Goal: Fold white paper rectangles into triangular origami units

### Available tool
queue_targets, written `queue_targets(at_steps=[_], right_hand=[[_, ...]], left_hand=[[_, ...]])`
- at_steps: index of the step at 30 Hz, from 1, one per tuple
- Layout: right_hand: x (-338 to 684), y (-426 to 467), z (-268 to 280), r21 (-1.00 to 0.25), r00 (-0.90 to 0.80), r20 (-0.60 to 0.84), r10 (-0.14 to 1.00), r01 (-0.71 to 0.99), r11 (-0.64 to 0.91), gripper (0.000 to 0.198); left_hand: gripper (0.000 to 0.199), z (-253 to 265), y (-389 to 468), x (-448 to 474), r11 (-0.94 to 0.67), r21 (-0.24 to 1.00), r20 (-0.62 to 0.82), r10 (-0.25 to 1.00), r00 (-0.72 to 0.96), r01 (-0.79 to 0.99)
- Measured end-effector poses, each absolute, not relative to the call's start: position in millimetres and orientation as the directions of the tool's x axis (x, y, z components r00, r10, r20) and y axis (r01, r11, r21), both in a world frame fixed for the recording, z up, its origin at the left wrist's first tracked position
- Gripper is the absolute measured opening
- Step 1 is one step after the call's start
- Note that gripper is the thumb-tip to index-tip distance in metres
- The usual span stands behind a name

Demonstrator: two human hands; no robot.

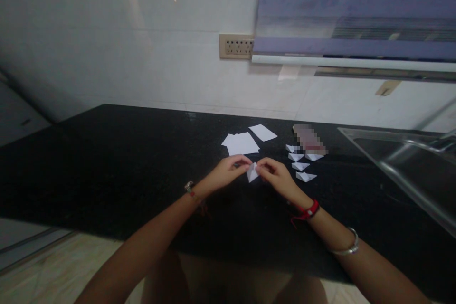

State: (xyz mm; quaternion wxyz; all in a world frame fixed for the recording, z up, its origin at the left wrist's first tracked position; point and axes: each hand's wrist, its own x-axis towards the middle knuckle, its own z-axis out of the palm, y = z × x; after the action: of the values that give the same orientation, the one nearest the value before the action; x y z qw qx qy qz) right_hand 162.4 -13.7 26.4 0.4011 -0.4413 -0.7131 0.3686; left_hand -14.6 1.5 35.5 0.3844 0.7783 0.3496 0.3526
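Between both hands is a small piece of folded white paper (252,174), pointed at its lower end and held just above the dark counter. My left hand (231,169) pinches its left edge with thumb and fingers. On the opposite edge, my right hand (273,173) grips it the same way. Just beyond the left hand lies a loose stack of flat white paper sheets (242,144), with a single white sheet (263,132) behind it. Several folded paper pieces (305,176) lie in a group to the right of my right hand.
The black countertop (107,166) runs along a tiled wall. A blurred-out flat object (309,138) lies behind the folded pieces. At the right is a metal sink (402,152). A socket panel (235,47) and a purple blind (342,9) are on the wall.
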Motion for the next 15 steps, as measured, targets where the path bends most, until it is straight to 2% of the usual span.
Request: queue_targets(at_steps=[4, 9, 15], right_hand=[[162.2, -11.9, 27.5, -0.939, -0.264, 0.171, 0.949, 0.249, 0.238, 0.017], [161.3, -13.0, 30.4, -0.945, -0.270, 0.187, 0.945, 0.213, 0.248, 0.016], [161.6, -14.7, 30.5, -0.957, -0.290, 0.167, 0.942, 0.182, 0.226, 0.019]], left_hand=[[0.022, 36.3, -2.6, -14.1, -0.469, 0.809, 0.278, 0.836, 0.472, 0.354], [0.016, 36.5, -9.1, -10.4, -0.568, 0.686, 0.374, 0.811, 0.450, 0.454], [0.021, 34.1, -11.6, -8.4, -0.615, 0.633, 0.428, 0.784, 0.449, 0.470]])
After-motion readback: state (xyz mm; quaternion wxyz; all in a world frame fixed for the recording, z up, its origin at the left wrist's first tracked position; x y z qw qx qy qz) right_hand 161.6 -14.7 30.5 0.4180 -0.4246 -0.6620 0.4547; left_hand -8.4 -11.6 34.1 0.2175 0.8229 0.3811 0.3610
